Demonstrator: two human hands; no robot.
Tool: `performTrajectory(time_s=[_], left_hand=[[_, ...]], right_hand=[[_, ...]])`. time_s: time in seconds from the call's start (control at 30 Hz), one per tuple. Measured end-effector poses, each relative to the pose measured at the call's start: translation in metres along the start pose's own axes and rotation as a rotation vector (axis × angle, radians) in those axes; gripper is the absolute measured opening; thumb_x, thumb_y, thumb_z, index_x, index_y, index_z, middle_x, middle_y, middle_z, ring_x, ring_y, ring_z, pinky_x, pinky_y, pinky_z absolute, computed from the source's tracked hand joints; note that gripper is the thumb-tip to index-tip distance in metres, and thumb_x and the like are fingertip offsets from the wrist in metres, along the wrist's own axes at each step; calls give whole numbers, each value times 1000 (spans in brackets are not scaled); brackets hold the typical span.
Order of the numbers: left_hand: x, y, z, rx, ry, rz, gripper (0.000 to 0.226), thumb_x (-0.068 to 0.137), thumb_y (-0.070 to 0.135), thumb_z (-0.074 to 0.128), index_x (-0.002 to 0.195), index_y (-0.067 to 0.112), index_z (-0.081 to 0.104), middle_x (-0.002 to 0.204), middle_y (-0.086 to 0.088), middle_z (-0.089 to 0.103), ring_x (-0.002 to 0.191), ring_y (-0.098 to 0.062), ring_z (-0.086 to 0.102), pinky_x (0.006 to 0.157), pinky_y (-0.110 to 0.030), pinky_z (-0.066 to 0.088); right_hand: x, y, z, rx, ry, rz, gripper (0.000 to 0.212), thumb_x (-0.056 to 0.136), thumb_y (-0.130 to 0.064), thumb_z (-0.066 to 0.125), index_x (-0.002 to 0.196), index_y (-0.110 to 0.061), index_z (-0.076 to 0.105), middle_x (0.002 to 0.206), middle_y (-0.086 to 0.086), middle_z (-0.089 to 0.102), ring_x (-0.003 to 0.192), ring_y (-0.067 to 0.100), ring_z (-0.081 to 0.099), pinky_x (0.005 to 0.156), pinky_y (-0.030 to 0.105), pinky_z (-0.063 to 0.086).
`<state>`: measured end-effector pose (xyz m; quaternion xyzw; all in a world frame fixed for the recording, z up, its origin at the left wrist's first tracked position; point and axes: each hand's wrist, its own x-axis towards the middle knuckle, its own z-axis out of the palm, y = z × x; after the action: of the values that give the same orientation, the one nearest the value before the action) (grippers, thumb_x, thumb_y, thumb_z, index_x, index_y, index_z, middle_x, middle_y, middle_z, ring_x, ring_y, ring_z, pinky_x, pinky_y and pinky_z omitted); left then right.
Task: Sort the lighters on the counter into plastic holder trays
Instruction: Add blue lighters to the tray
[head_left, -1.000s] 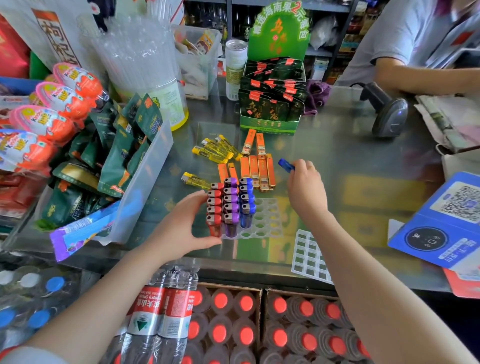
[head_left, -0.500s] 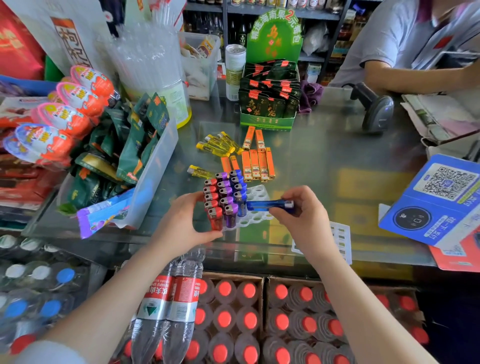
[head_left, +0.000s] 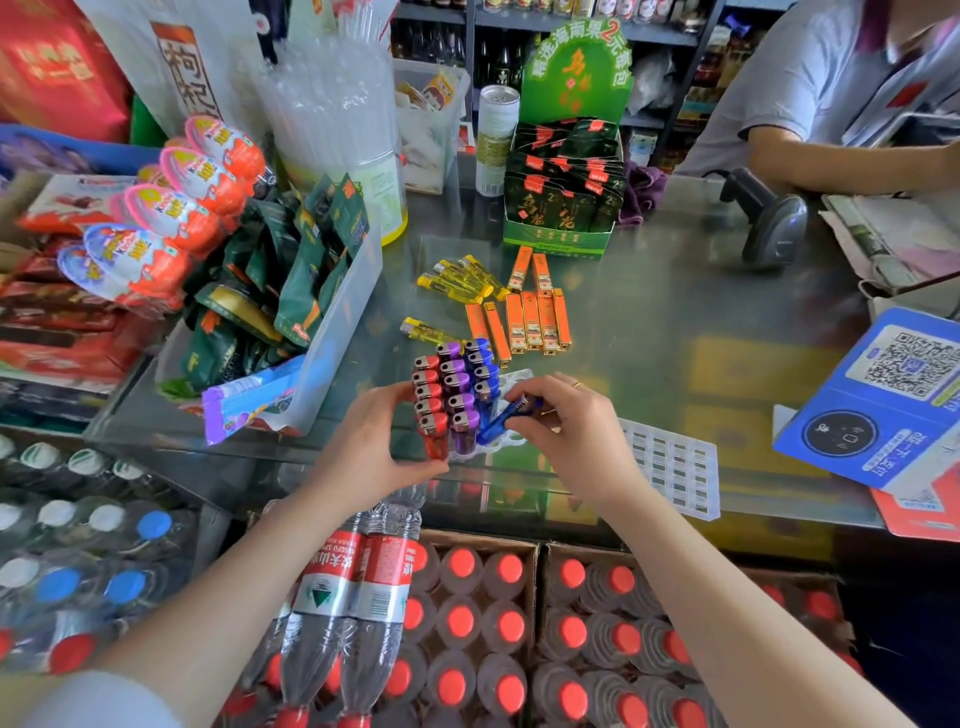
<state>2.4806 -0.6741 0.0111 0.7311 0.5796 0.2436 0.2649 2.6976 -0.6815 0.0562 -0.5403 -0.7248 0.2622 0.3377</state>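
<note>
A white plastic holder tray with round holes (head_left: 511, 439) is placed on the glass tabletop (head_left: 675, 332), near its front edge. Three rows of lighters are stood upright in it: a row of red lighters (head_left: 429, 402) at the left, a row of purple lighters (head_left: 457, 387) in the middle and a row of blue lighters (head_left: 482, 371) at the right. The holes on the right part of the tray are seen without lighters. A second white tray with square openings (head_left: 675, 470) is laid flat just to the right, partly behind the right wrist.

The left hand (head_left: 374, 441) is held against the left side of the tray; its fingers (head_left: 400, 395) are curled round the red row and its thumb is pressed near the tray's front corner. A translucent blue lighter (head_left: 506, 418) is pinched in the right hand (head_left: 566, 431) between thumb and fingers (head_left: 535, 387); it is tilted, with its lower end pointed to the tray just beside the front blue lighter. Whether it already touches a hole cannot be told.

Farther back on the tabletop, loose yellow lighters (head_left: 460, 283) and flat orange lighters (head_left: 535, 317) are lying. Behind them a green cardboard display box (head_left: 558, 241) is filled with dark packets. At the left, a clear plastic bin (head_left: 337, 332) is filled with green snack pouches.
</note>
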Motion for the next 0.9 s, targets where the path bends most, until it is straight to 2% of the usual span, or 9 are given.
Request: performTrajectory(time_s=[0.17,0.4,0.47,0.53,0.6,0.67,0.73,0.9], left_hand=[[2,-2,-1,-1,-7,-1,80,56,45,80,124,20,46,120,2,55,114,-14,48,97,-41,42],[1,2,-1,-33,21,-4,81,57,34,84,126,17,44,123,2,52,115,-14,46,94,-29,36],[0,5,-2,-38,26,-12,81,59,31,83,127,18,43,123,3,50,115,-13,45,93,-27,34],[0,5,-2,-41,28,-18,81,58,32,83,127,19,43,123,2,51,115,-14,45,93,-27,34],[1,4,-2,-36,19,-25,81,58,35,83,126,20,43,123,3,52,115,-14,46,93,-28,35],[2,3,-2,-33,12,-30,81,58,36,82,127,20,42,124,2,51,116,-14,45,93,-27,34],[2,3,-3,-31,14,-27,81,59,36,82,128,19,42,125,1,51,117,-14,44,94,-27,33],[5,3,-4,-17,18,-14,80,58,34,82,126,16,43,120,1,52,108,-7,43,91,-26,34]], right_hand=[[1,5,-4,-90,-33,-48,17,80,-2,64,96,-5,64,85,-2,54,72,16,56,72,28,52],[8,2,-1,-152,-105,-163,20,78,1,65,97,-3,61,89,8,62,70,18,56,65,26,49],[8,2,2,-65,-83,-75,28,80,-2,64,105,-6,53,86,1,58,70,16,54,66,25,47],[7,4,3,72,-61,49,37,79,-4,66,109,-11,46,82,-9,56,71,9,56,67,18,47],[8,7,4,147,-47,113,33,78,-6,68,104,-13,49,78,-14,55,70,2,55,65,10,46],[9,8,6,180,-71,142,23,78,-9,69,92,-19,54,75,-13,57,67,3,55,63,8,45],[10,10,9,199,-89,151,24,78,-11,69,82,-27,52,73,-11,58,65,4,56,61,8,45],[13,13,9,1,-120,7,17,77,-18,71,87,-13,58,72,-10,56,59,-2,50,57,9,39]])
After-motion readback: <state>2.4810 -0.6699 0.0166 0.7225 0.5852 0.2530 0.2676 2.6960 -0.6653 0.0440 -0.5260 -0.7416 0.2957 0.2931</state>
